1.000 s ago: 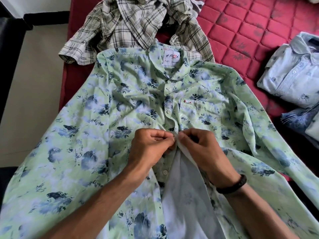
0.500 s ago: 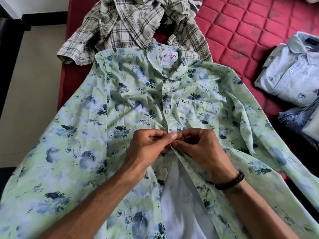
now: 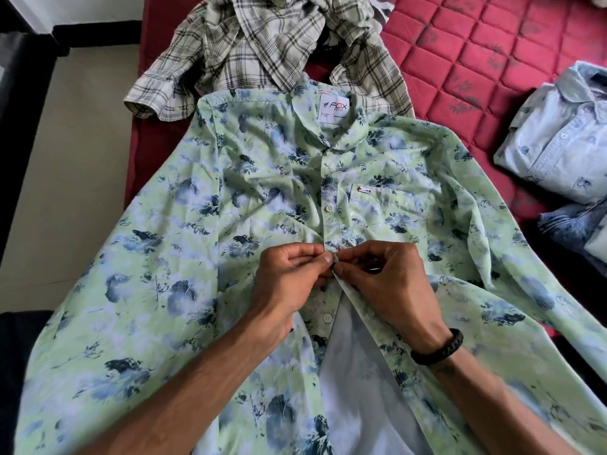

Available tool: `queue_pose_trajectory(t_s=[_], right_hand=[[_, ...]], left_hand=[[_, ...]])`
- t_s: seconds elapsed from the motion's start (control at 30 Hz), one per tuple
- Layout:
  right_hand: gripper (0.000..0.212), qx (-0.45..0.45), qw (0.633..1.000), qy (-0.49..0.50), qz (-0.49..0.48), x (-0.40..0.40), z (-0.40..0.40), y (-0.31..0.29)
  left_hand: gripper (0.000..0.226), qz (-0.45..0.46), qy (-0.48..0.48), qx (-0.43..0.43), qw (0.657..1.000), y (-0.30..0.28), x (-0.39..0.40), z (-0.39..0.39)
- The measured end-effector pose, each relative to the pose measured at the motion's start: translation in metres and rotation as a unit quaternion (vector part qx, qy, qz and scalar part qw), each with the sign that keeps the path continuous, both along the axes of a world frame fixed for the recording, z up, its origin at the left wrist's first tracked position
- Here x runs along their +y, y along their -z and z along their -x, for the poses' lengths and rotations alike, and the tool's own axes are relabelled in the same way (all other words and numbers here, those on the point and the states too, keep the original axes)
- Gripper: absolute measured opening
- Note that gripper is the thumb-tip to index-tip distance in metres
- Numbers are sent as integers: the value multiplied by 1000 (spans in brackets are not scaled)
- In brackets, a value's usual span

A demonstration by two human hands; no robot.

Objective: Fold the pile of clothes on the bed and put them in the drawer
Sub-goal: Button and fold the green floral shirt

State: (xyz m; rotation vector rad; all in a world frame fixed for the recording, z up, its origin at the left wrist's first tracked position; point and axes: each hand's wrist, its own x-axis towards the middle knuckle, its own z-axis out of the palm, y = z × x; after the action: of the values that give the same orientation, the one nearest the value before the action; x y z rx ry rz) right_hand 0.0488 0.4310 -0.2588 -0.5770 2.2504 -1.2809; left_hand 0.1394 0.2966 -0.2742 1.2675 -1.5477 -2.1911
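Underneath, red quilted bed (image 3: 492, 60), fingers (image 3: 323, 259) of both hands pinching floral shirt (image 3: 197, 257).

Bare red quilt (image 3: 486, 60) betw. plaid shirt (image 3: 262, 44) & folded shirts (image 3: 558, 139).

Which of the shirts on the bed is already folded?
The pale blue shirt at the right edge, folded compact with collar on top. The green floral shirt lies spread open; the plaid shirt is crumpled.
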Motion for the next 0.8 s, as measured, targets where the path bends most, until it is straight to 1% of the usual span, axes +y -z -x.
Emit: queue_pose_trajectory(t_s=[0.13, 0.2, 0.23, 0.3, 0.37, 0.43, 0.47, 0.57, 0.63, 0.73, 0.8], right_hand=[[11, -1, 1000, 17, -19, -5, -6, 2], [10, 3, 1000, 22, -23, -7, -11, 4], [9, -9, 1000, 27, -14, -6, -13, 5], [11, -78, 995, 48, 25, -3, -14, 6], [12, -148, 984, 82, 57, -3, -16, 7], [10, -164, 980, 103, 49, -7, -17, 6], [8, -150, 983, 100, 29, -11, -16, 6], [7, -69, 992, 83, -58, -23, -17, 4], [10, -21, 991, 72, -109, -27, -17, 4], [5, 46, 984, 81, -150, -35, -24, 4], [5, 65, 979, 101, -167, -41, -28, 5]], left_hand=[[10, -10, -5, -6, 1000, 2, -2, -3], [11, -13, -3, -5, 1000, 4, -4, -4], [12, -15, 5, -6, 1000, 5, -5, -5], [12, -19, 30, -8, 999, 7, -7, -5], [10, -23, 54, -4, 998, 6, -9, -5], [9, -27, 58, 2, 998, 3, -11, -6], [10, -27, 56, 4, 998, 2, -12, -6], [18, -7, 60, -2, 998, -2, -15, -12], [15, 19, 55, -12, 998, -1, -16, -11], [11, 62, 59, -34, 996, 2, -17, -8], [13, 96, 61, -51, 992, 5, -16, -6]])
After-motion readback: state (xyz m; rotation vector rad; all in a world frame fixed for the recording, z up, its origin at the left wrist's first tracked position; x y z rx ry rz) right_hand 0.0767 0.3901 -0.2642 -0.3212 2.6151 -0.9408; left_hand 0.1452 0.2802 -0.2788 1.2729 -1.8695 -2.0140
